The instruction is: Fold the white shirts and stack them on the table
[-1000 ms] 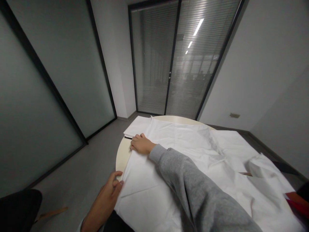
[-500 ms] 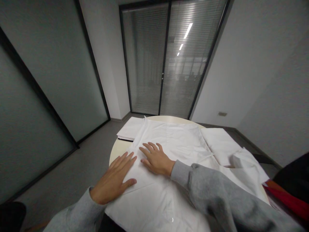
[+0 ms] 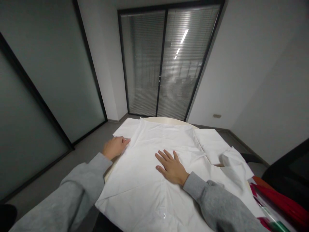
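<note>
A white cloth garment (image 3: 147, 174) with a small shiny button-like spot near its lower middle lies spread over a round table, its near end hanging towards me. My left hand (image 3: 115, 147) is at the garment's left edge, fingers curled and closed on the cloth there; the fingertips are partly hidden. Flat on the middle of the garment rests my right hand (image 3: 172, 167), fingers spread, holding nothing. Creases run across the fabric around it.
The pale table rim (image 3: 166, 120) shows at the far side. Folded white cloth (image 3: 126, 127) lies at the far left, more white cloth (image 3: 211, 145) at the right. Red items (image 3: 282, 196) and a black chair (image 3: 289, 170) stand at the right. Blinds-covered glass doors (image 3: 164, 64) are beyond.
My left hand has gone from lying flat on the garment to its left edge, farther off, and its fingers have curled. My right hand has slid right and towards me, still flat.
</note>
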{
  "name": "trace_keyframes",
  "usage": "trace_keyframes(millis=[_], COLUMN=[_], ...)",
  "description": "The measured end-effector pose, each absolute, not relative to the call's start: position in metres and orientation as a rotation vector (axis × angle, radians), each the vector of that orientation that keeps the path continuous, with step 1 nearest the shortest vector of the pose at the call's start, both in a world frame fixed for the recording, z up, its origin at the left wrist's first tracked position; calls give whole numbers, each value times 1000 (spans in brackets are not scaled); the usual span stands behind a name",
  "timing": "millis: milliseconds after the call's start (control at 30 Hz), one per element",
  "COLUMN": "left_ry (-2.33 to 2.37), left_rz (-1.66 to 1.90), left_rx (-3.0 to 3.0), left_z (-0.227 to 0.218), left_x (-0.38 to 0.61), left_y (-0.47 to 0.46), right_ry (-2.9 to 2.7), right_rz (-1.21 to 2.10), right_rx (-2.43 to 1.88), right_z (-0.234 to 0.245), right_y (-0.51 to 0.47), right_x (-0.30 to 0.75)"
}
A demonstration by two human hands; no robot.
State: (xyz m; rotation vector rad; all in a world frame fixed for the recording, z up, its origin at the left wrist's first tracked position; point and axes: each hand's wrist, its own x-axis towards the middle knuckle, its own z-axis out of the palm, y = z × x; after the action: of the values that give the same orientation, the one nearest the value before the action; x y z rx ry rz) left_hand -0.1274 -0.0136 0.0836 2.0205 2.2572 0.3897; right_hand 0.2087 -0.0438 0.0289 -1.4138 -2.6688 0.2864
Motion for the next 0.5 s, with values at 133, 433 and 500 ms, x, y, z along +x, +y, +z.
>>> trace_keyframes(millis=[133,433,500], left_ry=[1955,1938,1938], left_rz=[364,701,702], left_rx=[2002,2003,2034], left_z=[67,26,24], left_x=[-135,-159,-157], left_y=[33,40,38], right_ry=[-2625,-2633,-2634], right_rz=[255,290,301], right_rx=[-1438,-1473,-1489], right_z=[27,29,29], right_y=[-44,-43,-44], right_x=[213,220,221])
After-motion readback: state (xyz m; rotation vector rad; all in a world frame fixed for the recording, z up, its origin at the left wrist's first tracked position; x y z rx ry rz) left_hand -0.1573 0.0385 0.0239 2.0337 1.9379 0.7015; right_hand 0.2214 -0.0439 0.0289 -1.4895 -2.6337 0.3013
